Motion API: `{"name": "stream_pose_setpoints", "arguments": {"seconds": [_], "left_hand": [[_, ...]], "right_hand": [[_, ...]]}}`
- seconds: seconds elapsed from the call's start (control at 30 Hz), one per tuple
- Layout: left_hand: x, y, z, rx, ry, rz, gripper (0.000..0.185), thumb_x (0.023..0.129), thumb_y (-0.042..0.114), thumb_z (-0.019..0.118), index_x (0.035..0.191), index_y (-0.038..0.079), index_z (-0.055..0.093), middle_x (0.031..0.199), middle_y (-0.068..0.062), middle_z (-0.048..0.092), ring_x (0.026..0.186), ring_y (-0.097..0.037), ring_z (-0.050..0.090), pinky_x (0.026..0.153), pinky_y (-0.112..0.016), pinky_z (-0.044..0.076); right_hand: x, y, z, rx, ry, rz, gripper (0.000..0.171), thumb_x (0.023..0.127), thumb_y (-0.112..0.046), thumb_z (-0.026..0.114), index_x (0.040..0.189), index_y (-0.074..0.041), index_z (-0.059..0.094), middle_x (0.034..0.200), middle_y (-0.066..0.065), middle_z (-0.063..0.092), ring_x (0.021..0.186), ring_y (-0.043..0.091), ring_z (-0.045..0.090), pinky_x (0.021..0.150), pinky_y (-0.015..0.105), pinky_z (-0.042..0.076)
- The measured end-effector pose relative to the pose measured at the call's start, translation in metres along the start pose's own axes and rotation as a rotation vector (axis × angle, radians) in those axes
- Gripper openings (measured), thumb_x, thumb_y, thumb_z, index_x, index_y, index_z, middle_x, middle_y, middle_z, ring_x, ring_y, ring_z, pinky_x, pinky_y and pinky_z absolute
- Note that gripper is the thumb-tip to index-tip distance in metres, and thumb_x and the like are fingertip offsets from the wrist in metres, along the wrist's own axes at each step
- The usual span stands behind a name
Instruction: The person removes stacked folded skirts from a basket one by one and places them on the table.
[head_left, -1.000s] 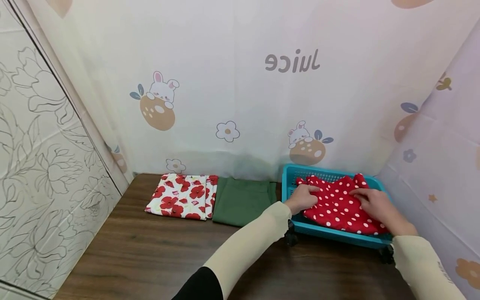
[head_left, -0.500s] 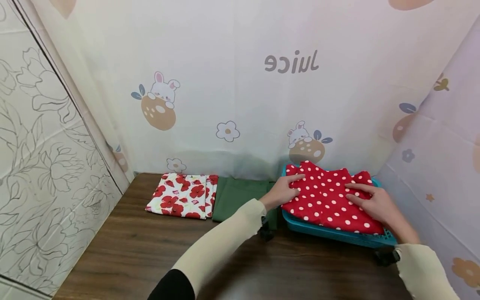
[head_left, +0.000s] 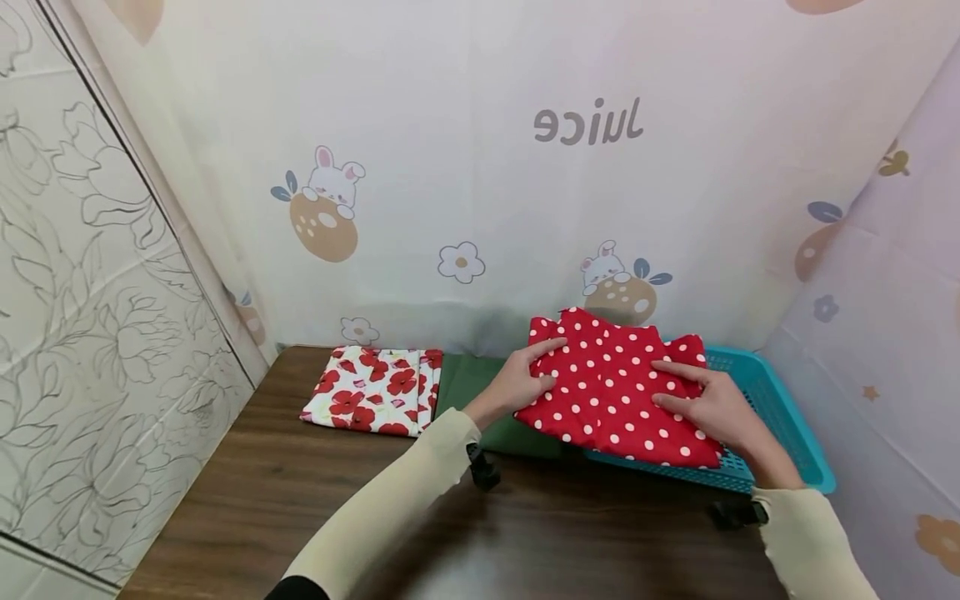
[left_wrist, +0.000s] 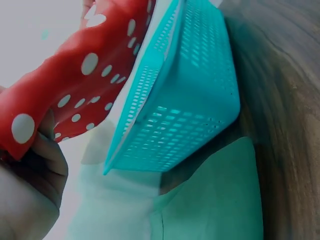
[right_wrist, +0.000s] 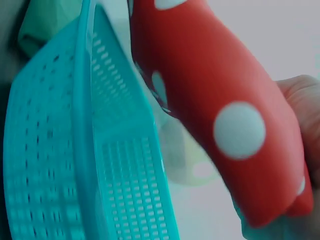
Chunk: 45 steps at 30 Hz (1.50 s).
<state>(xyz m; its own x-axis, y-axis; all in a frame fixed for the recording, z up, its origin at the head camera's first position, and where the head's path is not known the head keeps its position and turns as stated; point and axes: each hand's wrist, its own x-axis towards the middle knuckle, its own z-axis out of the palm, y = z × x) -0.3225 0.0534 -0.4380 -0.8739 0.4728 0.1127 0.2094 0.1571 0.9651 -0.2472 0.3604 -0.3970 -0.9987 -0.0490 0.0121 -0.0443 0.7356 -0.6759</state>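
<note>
A folded red cloth with white polka dots (head_left: 607, 392) hangs in the air between both hands, above the left part of a teal plastic basket (head_left: 795, 417). My left hand (head_left: 517, 382) grips the cloth's left side, its fingers curled beneath as the left wrist view shows. On the cloth's right side my right hand (head_left: 712, 404) holds on, thumb and fingers around the fabric. In both wrist views a gap shows between the red cloth (right_wrist: 200, 90) and the rim of the basket (left_wrist: 175, 95).
A folded green cloth (head_left: 468, 383) lies on the dark wooden table (head_left: 247, 492), partly behind the left hand and the red cloth. To its left lies a folded white cloth with red flowers (head_left: 367, 392). Printed curtains (head_left: 465, 167) stand behind and at the sides.
The red polka-dot cloth has risen out of the teal basket and shifted left, carried by both hands. More of the basket's right side now shows, while the green cloth is more covered.
</note>
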Motion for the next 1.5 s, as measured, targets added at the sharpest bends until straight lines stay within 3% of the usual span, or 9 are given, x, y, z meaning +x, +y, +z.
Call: {"name": "stream_pose_setpoints", "arguments": {"seconds": [0.27,0.57,0.93,1.5], "left_hand": [[-0.028,-0.003,-0.023,-0.032,0.043,0.048,0.07,0.09,0.011,0.073,0.152,0.035,0.049,0.147,-0.006,0.05,0.132,-0.024,0.052,0.089,-0.041,0.061],[-0.055,-0.004,-0.038,0.041,0.105,0.06,0.07,0.093,0.021,0.074,0.155,0.038,0.045,0.147,-0.006,0.052,0.132,-0.025,0.053,0.09,-0.042,0.061],[-0.087,-0.013,-0.051,-0.033,0.171,0.052,0.074,0.089,0.018,0.078,0.154,0.036,0.048,0.147,-0.005,0.052,0.133,-0.027,0.053,0.091,-0.043,0.06],[-0.132,-0.028,-0.058,-0.038,0.195,0.036,0.068,0.092,0.016,0.075,0.154,0.03,0.049,0.149,-0.007,0.052,0.134,-0.029,0.051,0.089,-0.038,0.061]], "right_hand": [[0.0,-0.022,0.023,0.104,0.051,-0.01,0.09,0.083,-0.038,0.086,0.158,-0.015,0.043,0.146,0.028,0.045,0.121,0.045,0.055,0.074,0.039,0.064],[-0.006,-0.04,0.043,0.177,0.085,-0.04,0.085,0.084,-0.033,0.086,0.157,-0.017,0.045,0.148,0.026,0.045,0.127,0.046,0.05,0.078,0.043,0.064],[-0.014,-0.06,0.068,0.208,0.073,-0.109,0.079,0.082,-0.026,0.087,0.152,-0.018,0.052,0.146,0.021,0.049,0.126,0.042,0.053,0.078,0.043,0.063],[-0.032,-0.065,0.109,0.301,0.019,-0.051,0.078,0.08,-0.025,0.089,0.149,-0.021,0.055,0.144,0.018,0.051,0.126,0.042,0.055,0.079,0.041,0.063]]}}
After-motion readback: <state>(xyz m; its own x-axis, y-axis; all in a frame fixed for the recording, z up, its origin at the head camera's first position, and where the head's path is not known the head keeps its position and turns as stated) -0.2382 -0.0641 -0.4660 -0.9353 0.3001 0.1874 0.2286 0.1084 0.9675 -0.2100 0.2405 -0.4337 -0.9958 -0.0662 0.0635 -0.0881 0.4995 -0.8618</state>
